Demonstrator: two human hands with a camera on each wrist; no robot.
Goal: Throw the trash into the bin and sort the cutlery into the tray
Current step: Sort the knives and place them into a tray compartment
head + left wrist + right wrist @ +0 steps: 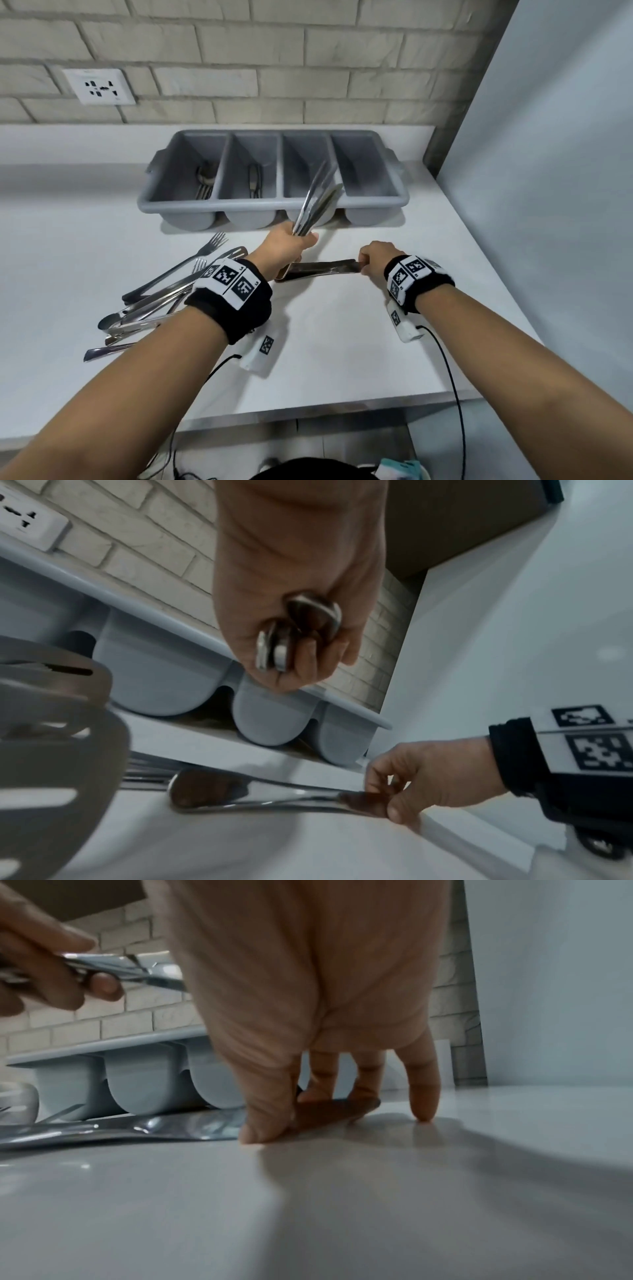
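On the white counter (342,342), the right hand (375,258) pinches the handle end of a lying spoon (322,269). Loose cutlery (154,301) lies heaped to the left. The left hand (284,245) clamps a raised bundle of utensils (317,202) before the grey tray (274,202), which stands against the wall.

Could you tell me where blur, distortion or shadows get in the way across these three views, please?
Head view: wide-angle bending of the counter, and the bundle of cutlery in the left hand is motion-smeared. Left wrist view: the slotted utensil up close is out of focus. Right wrist view: the right hand fills the frame, soft, casting a broad shadow on the counter; the tray stays readable.
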